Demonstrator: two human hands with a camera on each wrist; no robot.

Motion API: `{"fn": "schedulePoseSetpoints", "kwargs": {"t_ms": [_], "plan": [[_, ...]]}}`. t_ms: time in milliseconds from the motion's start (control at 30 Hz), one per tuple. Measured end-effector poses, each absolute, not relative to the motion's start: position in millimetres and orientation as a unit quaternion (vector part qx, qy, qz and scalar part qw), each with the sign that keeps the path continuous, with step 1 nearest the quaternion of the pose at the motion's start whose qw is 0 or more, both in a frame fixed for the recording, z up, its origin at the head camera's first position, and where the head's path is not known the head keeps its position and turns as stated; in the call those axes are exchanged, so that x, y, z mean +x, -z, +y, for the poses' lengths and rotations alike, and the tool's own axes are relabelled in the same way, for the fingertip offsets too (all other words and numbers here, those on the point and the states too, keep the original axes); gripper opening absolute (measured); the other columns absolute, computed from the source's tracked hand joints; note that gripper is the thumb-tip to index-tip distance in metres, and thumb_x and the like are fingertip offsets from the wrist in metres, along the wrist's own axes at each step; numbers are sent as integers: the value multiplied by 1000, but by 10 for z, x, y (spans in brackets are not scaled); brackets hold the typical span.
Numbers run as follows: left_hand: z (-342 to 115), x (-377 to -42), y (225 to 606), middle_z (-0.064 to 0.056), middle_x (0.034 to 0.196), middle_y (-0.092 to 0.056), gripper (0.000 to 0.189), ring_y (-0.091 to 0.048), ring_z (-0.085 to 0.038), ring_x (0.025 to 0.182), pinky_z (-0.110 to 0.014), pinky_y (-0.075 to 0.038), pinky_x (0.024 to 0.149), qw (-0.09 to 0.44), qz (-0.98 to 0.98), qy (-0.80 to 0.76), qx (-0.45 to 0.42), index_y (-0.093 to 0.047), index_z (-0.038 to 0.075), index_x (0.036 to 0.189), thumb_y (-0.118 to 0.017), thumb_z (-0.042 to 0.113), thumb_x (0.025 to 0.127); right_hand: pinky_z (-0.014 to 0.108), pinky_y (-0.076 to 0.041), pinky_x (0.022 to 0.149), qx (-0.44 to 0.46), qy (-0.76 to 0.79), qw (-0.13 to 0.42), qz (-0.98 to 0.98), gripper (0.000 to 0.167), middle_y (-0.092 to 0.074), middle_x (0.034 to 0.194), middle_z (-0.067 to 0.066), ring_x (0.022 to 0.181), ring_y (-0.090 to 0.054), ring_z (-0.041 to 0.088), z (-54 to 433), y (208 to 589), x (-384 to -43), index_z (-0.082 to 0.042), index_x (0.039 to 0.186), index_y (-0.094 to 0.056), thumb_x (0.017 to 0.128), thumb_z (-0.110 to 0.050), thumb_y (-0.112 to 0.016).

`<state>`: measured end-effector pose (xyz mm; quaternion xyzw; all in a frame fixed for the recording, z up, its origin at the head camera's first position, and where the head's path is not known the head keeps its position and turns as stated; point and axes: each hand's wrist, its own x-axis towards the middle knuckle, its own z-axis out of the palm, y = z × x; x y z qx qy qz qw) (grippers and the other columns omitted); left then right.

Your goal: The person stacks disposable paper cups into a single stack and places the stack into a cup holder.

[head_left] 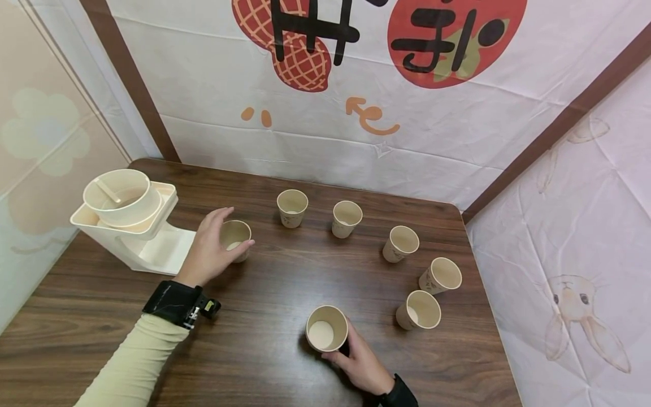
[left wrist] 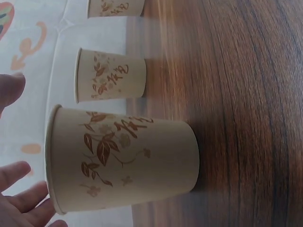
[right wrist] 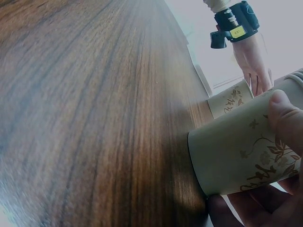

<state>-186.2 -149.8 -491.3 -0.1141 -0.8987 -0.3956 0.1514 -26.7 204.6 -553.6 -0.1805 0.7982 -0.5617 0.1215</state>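
Note:
My left hand (head_left: 208, 251) is spread around a beige paper cup (head_left: 236, 234) at the left of the table, thumb and fingers apart. In the left wrist view this cup (left wrist: 118, 161) stands upright with brown leaf print, fingertips right at its rim and the thumb (left wrist: 9, 90) off to one side. Near the front of the table, my right hand (head_left: 358, 359) grips another paper cup (head_left: 325, 328), thumb on one side and fingers on the other. The right wrist view shows that gripped cup (right wrist: 241, 146) with its base close to the tabletop.
Several more paper cups, such as this one (head_left: 292, 208) at the back and this one (head_left: 418, 311) on the right, stand in an arc. A white stand (head_left: 168, 246) bears a cream tub (head_left: 122, 200) with a stick inside. Fabric walls (head_left: 432, 141) border the brown table (head_left: 285, 282).

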Motion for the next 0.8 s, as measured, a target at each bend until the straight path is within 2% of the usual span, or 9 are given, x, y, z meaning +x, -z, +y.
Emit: {"fn": "schedulePoseSetpoints", "kwargs": {"t_ms": [200, 433, 800], "plan": [[-1537, -1878, 4950, -33, 148, -39, 95, -37, -50, 137, -64, -32, 111, 132, -908, 385, -103, -39, -9, 148, -90, 30, 78, 28, -33, 116, -188, 560, 115, 799, 74, -47, 152, 6, 140, -43, 27, 2055, 5561, -273, -20, 156, -34, 94, -25, -75], [-1598, -1836, 5044, -34, 151, -33, 100, -37, -51, 137, -66, -36, 107, 82, -916, 387, -73, -32, -7, 153, -86, 38, 82, 27, -33, 116, -188, 561, 112, 798, 75, -47, 152, 7, 139, -44, 28, 2050, 5541, -261, -19, 156, -34, 93, -16, -76], [-1666, -1797, 5205, -34, 145, -40, 98, -41, -50, 134, -65, -35, 108, 87, -905, 413, -57, -34, -7, 152, -88, 34, 80, 28, -33, 117, -178, 566, 123, 795, 77, -46, 153, 2, 141, -43, 24, 2042, 5527, -266, -23, 156, -34, 92, -15, -77]]}}
